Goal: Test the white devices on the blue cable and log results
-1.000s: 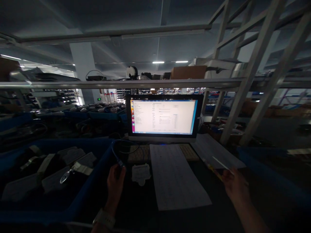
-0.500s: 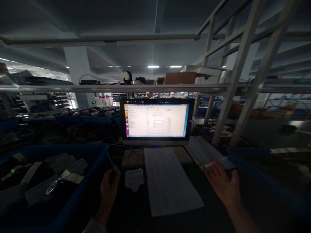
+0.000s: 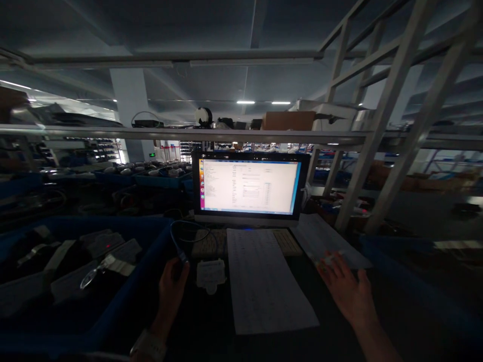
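Blue cable point(image 3: 180, 250) pinched in curled left fingers point(image 3: 169, 271).

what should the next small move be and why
Perhaps bring the right hand across toward the blue cable. The left hand holds that cable alone, with a loop of it arching above, while the right hand has its fingers spread by the paper at the right; a second hand might steady it.

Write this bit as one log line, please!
left hand: holding blue cable | right hand: open, by right-side paper | monitor: lit
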`<move>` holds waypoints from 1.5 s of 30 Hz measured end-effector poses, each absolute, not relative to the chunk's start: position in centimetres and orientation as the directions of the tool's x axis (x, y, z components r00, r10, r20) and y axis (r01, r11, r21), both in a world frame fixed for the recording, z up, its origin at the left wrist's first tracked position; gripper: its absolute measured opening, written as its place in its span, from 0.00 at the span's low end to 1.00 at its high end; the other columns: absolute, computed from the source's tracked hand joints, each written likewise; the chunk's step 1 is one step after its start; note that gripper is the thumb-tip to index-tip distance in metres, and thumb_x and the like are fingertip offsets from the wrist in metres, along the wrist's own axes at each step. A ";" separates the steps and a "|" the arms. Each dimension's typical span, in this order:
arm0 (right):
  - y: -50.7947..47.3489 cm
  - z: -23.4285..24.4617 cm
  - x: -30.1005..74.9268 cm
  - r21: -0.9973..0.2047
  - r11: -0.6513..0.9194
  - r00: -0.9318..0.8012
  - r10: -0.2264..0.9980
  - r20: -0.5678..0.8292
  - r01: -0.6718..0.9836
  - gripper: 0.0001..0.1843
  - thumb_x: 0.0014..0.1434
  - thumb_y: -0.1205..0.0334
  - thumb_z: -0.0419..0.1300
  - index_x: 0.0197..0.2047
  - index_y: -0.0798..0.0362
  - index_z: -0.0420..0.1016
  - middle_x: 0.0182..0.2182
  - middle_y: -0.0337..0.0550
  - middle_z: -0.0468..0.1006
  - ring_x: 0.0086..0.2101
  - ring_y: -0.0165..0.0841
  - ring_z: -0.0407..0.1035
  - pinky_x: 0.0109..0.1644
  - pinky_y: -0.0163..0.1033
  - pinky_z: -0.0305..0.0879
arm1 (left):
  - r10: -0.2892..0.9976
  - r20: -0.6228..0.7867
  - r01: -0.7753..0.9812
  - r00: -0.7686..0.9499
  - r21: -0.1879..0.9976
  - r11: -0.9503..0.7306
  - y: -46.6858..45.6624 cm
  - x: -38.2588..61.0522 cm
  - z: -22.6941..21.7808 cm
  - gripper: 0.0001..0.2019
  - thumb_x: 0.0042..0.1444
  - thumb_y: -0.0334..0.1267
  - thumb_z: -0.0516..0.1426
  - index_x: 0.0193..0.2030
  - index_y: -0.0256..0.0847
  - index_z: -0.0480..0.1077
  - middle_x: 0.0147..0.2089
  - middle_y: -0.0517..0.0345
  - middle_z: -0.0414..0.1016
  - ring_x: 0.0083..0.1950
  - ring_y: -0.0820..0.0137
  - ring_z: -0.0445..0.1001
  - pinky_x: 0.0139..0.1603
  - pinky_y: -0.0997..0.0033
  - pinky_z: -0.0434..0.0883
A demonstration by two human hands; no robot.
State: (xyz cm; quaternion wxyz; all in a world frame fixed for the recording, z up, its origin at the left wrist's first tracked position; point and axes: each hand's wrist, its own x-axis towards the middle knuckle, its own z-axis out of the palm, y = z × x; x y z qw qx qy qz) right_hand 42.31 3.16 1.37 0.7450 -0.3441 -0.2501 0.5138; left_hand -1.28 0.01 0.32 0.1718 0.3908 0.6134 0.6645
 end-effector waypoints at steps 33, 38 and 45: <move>3.9 -0.7 43.7 -0.788 0.193 0.312 0.950 0.001 -0.585 0.07 0.47 0.55 0.61 0.31 0.46 0.74 0.20 0.33 0.74 0.23 0.30 0.69 0.32 0.40 0.71 | 0.708 0.303 0.296 -0.637 0.945 -0.138 -0.4 -0.9 1.0 0.22 0.36 0.54 0.60 0.34 0.40 0.68 0.34 0.53 0.77 0.37 0.61 0.76 0.40 0.60 0.73; 3.1 0.6 42.4 -0.804 0.183 0.311 0.950 -0.003 -0.565 0.18 0.45 0.55 0.57 0.42 0.45 0.76 0.41 0.41 0.80 0.45 0.37 0.72 0.51 0.46 0.68 | 0.706 0.343 0.331 -0.620 0.930 -0.161 -0.6 -0.8 1.2 0.22 0.37 0.54 0.59 0.35 0.40 0.69 0.35 0.53 0.77 0.39 0.61 0.76 0.43 0.59 0.73; 2.4 1.9 41.8 -0.796 0.195 0.321 0.947 0.001 -0.573 0.24 0.47 0.41 0.52 0.42 0.42 0.76 0.54 0.37 0.72 0.58 0.41 0.60 0.64 0.54 0.54 | 0.693 0.344 0.372 -0.633 0.921 -0.117 -0.4 -0.9 1.1 0.21 0.37 0.54 0.59 0.34 0.41 0.69 0.34 0.52 0.77 0.37 0.61 0.76 0.40 0.59 0.73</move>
